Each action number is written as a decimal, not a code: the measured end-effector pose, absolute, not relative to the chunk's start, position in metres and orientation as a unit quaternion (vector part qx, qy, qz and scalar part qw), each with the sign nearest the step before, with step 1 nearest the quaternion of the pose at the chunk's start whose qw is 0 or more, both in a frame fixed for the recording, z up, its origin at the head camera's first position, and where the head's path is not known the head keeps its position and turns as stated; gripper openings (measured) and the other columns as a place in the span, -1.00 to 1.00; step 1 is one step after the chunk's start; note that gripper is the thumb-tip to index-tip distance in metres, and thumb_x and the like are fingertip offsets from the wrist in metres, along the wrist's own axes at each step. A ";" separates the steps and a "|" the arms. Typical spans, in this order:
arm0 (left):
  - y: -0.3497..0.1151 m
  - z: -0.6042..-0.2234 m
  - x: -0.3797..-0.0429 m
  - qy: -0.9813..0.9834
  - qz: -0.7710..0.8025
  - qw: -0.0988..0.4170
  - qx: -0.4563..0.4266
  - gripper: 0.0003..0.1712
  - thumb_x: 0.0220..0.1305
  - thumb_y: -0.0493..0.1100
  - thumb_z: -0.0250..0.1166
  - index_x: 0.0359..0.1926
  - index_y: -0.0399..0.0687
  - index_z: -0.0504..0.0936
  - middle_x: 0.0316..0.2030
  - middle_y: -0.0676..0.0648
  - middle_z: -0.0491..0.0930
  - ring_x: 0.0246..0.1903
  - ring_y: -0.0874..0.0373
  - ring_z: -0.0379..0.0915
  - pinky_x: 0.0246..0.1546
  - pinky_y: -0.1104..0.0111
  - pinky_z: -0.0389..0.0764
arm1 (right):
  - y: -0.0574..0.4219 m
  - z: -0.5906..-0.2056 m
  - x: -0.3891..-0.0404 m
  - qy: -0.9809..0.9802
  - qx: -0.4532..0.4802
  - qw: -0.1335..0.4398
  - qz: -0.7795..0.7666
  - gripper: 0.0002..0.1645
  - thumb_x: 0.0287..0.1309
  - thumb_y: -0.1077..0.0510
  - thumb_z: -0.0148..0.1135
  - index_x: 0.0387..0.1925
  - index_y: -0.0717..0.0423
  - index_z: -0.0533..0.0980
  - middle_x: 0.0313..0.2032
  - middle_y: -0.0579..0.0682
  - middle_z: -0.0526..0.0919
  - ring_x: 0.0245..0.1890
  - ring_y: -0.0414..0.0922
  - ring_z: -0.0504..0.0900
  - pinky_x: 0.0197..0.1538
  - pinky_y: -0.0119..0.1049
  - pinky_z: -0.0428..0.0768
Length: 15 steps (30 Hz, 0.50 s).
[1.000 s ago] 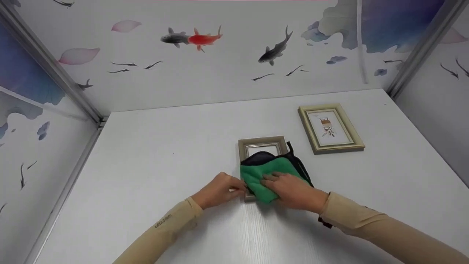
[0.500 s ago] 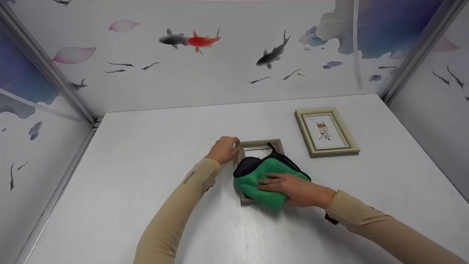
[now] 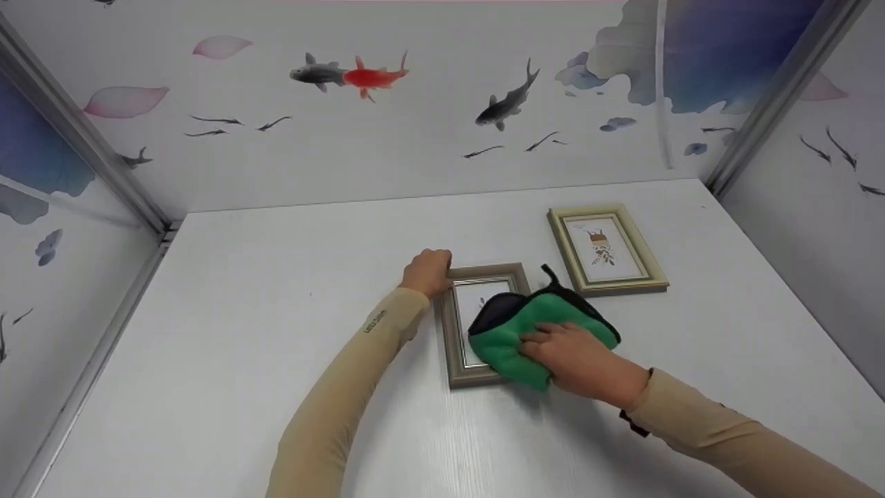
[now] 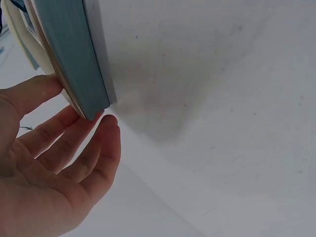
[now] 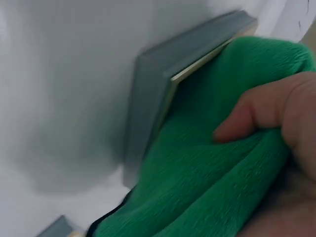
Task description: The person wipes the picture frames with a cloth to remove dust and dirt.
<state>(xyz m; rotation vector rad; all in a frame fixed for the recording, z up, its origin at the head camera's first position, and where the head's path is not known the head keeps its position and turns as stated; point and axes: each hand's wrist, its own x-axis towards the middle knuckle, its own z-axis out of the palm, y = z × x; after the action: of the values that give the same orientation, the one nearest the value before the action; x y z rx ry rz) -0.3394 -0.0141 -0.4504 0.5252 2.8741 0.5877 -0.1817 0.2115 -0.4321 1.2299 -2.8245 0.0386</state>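
- While it lies flat near the middle of the white wood-grain table (image 3: 276, 360), the small grey-beige rectangular picture frame (image 3: 453, 346) is the thing both hands work on; its glass faces up, and its right half is hidden under a cloth.
- Folded into a thick pad, the green fleecy cloth with a dark edge (image 3: 532, 325) sits on the frame's glass and spills over its right side onto the table. I judge it is bunched this way to give the palm something firm to press.
- Lying palm-down on the cloth, the right hand (image 3: 570, 353) has its fingers curled into the fabric; the right wrist view shows a fingertip (image 5: 247, 118) dug into the green pile beside the frame's corner (image 5: 148, 64).
- Reaching to the frame's far left corner, the left hand (image 3: 427, 271) pinches it between thumb and loosely bent fingers; the left wrist view shows the corner (image 4: 91, 106) resting against the fingertips (image 4: 106, 128). This grip seems meant to keep the frame from sliding under the cloth.
- Both arms wear tan sleeves.
- Further right and well apart lies a second, cream-gold picture frame holding a small plant print (image 3: 606, 249), flat and untouched.
- Around the table stand white walls painted with fish and petals (image 3: 373, 75).
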 end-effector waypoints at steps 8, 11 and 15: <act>-0.010 -0.456 -0.345 0.957 0.219 0.105 0.158 -0.78 0.24 -0.24 0.33 -0.11 -0.25 0.66 -0.15 -0.14 0.63 -0.15 0.03 0.53 -0.11 0.18 0.54 | 0.186 -0.441 -0.150 -0.932 0.342 0.108 -0.052 -0.65 -0.24 0.31 0.48 -0.35 0.34 0.52 -0.50 0.14 0.51 -0.59 0.01 0.47 -0.54 -0.18 0.50; -0.009 -0.455 -0.347 0.957 0.212 0.103 0.167 -0.79 0.23 -0.23 0.35 -0.14 -0.25 0.66 -0.17 -0.14 0.63 -0.16 0.03 0.52 -0.12 0.19 0.54 | 0.180 -0.443 -0.152 -0.924 0.369 0.101 -0.020 -0.62 -0.21 0.32 0.47 -0.30 0.32 0.50 -0.50 0.10 0.51 -0.56 -0.01 0.50 -0.50 -0.19 0.52; -0.009 -0.454 -0.348 0.957 0.202 0.101 0.181 -0.80 0.23 -0.23 0.35 -0.17 -0.26 0.66 -0.18 -0.15 0.63 -0.16 0.02 0.51 -0.14 0.20 0.54 | 0.179 -0.445 -0.163 -0.902 0.423 0.053 0.065 -0.51 -0.12 0.39 0.42 -0.07 0.31 0.50 -0.28 0.13 0.63 -0.29 0.04 0.62 -0.19 -0.12 0.59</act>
<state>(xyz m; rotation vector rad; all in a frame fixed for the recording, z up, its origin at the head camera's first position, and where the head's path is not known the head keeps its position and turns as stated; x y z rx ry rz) -0.3476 -0.0094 -0.4535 0.5345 2.8284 0.5974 -0.1631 0.1789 -0.4452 1.2868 -2.7425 0.1969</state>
